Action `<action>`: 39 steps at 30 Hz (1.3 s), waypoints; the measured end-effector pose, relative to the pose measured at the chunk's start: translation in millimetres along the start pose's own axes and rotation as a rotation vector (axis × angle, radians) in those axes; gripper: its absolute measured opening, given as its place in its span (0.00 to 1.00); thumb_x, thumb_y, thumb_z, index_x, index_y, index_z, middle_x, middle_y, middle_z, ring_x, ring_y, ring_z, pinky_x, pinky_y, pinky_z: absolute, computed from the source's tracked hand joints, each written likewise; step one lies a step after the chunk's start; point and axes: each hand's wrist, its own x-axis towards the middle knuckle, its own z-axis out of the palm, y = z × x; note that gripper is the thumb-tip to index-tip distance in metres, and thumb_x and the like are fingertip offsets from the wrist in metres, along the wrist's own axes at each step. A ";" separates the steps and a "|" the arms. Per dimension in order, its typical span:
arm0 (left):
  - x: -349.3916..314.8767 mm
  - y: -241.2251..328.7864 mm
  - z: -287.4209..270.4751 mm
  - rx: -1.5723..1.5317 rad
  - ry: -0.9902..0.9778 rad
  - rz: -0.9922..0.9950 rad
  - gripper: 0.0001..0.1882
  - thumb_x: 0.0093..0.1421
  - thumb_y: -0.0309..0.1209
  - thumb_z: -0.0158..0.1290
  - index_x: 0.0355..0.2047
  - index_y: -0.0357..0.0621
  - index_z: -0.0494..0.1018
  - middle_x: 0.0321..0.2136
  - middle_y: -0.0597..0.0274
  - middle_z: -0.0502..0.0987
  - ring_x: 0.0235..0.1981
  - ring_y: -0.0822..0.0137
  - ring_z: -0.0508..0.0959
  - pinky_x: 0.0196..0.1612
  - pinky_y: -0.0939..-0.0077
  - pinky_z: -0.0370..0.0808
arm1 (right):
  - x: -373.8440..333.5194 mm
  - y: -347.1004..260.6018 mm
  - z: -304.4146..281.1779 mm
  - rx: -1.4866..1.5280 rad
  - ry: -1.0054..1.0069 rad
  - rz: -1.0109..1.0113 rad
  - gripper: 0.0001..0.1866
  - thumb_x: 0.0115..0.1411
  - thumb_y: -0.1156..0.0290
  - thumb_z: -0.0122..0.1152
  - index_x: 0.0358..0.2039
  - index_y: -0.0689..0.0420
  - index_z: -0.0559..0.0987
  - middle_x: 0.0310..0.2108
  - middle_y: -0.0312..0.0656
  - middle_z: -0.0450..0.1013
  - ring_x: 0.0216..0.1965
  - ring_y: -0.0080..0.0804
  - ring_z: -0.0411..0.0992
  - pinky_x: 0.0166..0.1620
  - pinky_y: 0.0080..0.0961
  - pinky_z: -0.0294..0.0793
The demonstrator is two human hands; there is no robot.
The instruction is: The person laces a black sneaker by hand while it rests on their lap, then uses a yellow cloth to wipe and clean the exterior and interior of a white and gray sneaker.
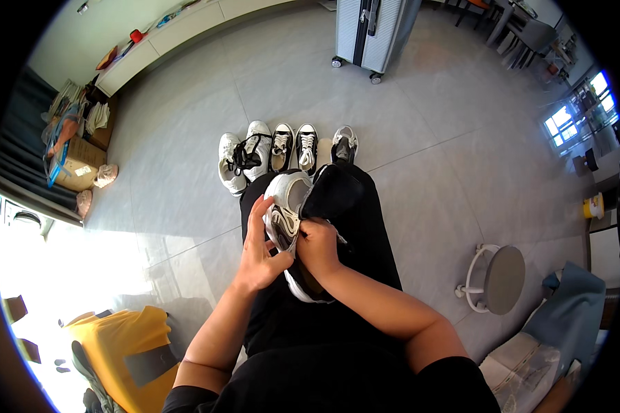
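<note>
A white sneaker with grey and beige side panels (283, 224) rests over my lap, tilted on its side. My left hand (260, 251) is closed around its side, the fingers along the upper and the thumb lower down. Against the shoe's other side, my right hand (318, 246) is curled, its fingertips hidden. Just above that hand stands a black, soft-looking piece (333, 193); whether it belongs to the shoe or is a separate cloth, I cannot tell. Beyond my knees, a grey, white and black sneaker (345, 143) stands on the floor.
White sneakers with black laces (255, 148) and black-and-white canvas shoes (306, 146) stand in the same row. Farther off is a silver suitcase (369, 31). A round stool (504, 280) is at my right, a yellow cloth-covered item (127, 344) at my left. Cardboard boxes (79, 162) sit by the curtain.
</note>
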 end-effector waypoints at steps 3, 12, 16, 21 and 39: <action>0.1 -1.8 1.2 0.038 0.021 0.029 0.48 0.37 0.21 0.51 0.65 0.45 0.50 0.65 0.52 0.46 0.62 0.55 0.59 0.53 0.59 0.71 | -3.8 -2.2 -4.9 -0.033 -0.031 0.003 0.02 0.45 0.80 0.58 0.22 0.61 0.77 0.22 0.50 0.71 0.25 0.50 0.71 0.28 0.38 0.69; 0.6 -4.8 4.8 -0.004 0.030 -0.013 0.48 0.37 0.21 0.49 0.64 0.43 0.50 0.61 0.51 0.52 0.60 0.55 0.60 0.54 0.62 0.69 | -4.9 -3.5 -4.3 0.002 -0.109 0.242 0.03 0.52 0.79 0.57 0.27 0.65 0.77 0.24 0.53 0.74 0.28 0.50 0.74 0.31 0.35 0.71; -0.3 0.6 6.5 0.018 0.037 -0.022 0.48 0.37 0.24 0.50 0.64 0.43 0.51 0.61 0.49 0.53 0.60 0.53 0.59 0.53 0.63 0.69 | 0.7 4.3 3.1 0.025 -0.142 0.291 0.08 0.50 0.74 0.61 0.25 0.67 0.76 0.26 0.57 0.74 0.31 0.54 0.75 0.33 0.38 0.72; 0.7 -6.6 5.0 0.172 0.076 -0.003 0.48 0.37 0.28 0.52 0.63 0.42 0.51 0.60 0.45 0.54 0.60 0.49 0.60 0.53 0.64 0.68 | 8.9 -1.1 -6.8 -0.069 -0.275 0.263 0.10 0.49 0.72 0.62 0.27 0.67 0.77 0.26 0.57 0.75 0.32 0.55 0.75 0.34 0.39 0.72; 4.4 -6.2 4.2 0.192 0.051 -0.013 0.48 0.37 0.30 0.54 0.63 0.42 0.52 0.61 0.43 0.53 0.60 0.49 0.60 0.51 0.66 0.69 | 2.1 7.6 -0.7 -0.015 -0.144 0.283 0.11 0.46 0.75 0.63 0.31 0.66 0.79 0.29 0.57 0.76 0.33 0.53 0.75 0.35 0.37 0.73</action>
